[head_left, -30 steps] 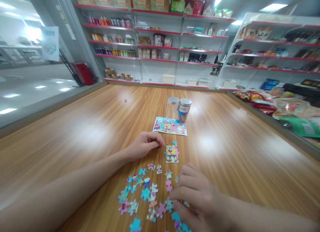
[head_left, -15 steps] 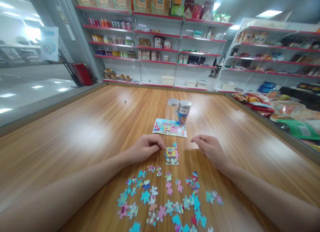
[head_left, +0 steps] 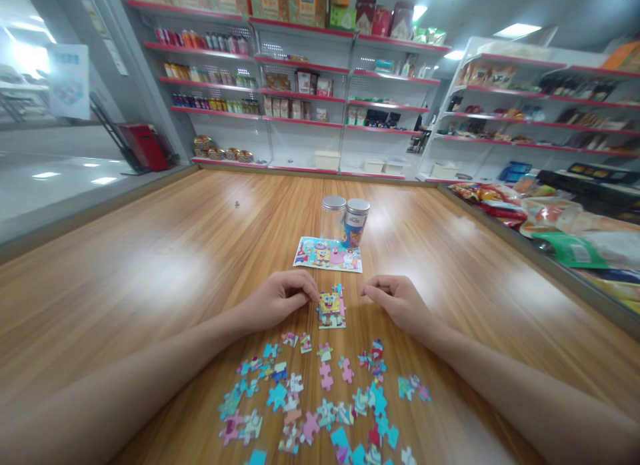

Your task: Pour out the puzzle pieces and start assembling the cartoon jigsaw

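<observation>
A partly joined jigsaw puzzle (head_left: 331, 310) with a yellow cartoon figure lies flat in front of me. My left hand (head_left: 280, 298) is closed, its thumb and forefinger at the puzzle's left edge. To the right of the puzzle, and apart from it, my right hand (head_left: 397, 301) rests low over the table with its fingers curled together; I see nothing in them. Loose jigsaw pieces (head_left: 310, 425), mostly blue and pink, lie spread between my forearms. Just beyond the puzzle is a printed picture sheet (head_left: 327, 255) showing the same cartoon figures.
A clear jar (head_left: 333, 218) with a silver lid and a printed can (head_left: 356, 223) stand at the sheet's far edge. A small object (head_left: 237, 203) lies far left on the wooden table (head_left: 200, 245). Snack bags (head_left: 505, 205) lie beyond its right edge; stocked shelves (head_left: 300, 68) stand behind.
The whole view has shifted, so the scene sits farther left. My right hand has come a little closer to the puzzle with its fingers more curled. My left hand stays at the puzzle's edge.
</observation>
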### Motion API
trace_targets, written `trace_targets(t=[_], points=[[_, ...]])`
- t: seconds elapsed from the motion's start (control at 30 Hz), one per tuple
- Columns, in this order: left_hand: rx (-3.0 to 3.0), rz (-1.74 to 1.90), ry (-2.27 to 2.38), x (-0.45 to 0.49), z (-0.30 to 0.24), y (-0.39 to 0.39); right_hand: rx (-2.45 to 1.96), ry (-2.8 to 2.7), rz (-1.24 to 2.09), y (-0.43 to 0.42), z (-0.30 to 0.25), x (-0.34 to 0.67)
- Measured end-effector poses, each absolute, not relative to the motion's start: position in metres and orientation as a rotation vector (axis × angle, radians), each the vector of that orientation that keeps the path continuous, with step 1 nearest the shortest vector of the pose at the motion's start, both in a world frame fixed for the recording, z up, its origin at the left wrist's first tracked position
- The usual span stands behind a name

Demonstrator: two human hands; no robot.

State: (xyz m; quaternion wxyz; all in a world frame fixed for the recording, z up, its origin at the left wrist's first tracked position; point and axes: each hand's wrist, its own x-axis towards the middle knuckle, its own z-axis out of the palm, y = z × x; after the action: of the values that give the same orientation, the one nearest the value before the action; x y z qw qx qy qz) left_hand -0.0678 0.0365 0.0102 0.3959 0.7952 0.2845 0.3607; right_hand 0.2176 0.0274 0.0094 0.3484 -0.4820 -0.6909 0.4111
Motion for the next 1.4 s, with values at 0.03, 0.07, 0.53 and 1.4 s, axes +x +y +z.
trace_targets(t=[0.03, 0.07, 0.53, 1.4], points=[[2.021, 0.913, 0.717, -0.068, 0.010, 0.036, -1.250, -1.793, 1.067, 0.027, 0.009, 0.217], [2.027, 0.911, 0.714, -0.068, 0.011, 0.036, -1.248, -1.795, 1.069, 0.027, 0.009, 0.217], [2.034, 0.905, 0.714, -0.067, 0.011, 0.035, -1.241, -1.826, 1.049, 0.025, 0.008, 0.216], [2.747, 0.831, 0.518, -0.067, 0.010, 0.023, -1.241, -1.859, 0.995, 0.022, 0.006, 0.216]])
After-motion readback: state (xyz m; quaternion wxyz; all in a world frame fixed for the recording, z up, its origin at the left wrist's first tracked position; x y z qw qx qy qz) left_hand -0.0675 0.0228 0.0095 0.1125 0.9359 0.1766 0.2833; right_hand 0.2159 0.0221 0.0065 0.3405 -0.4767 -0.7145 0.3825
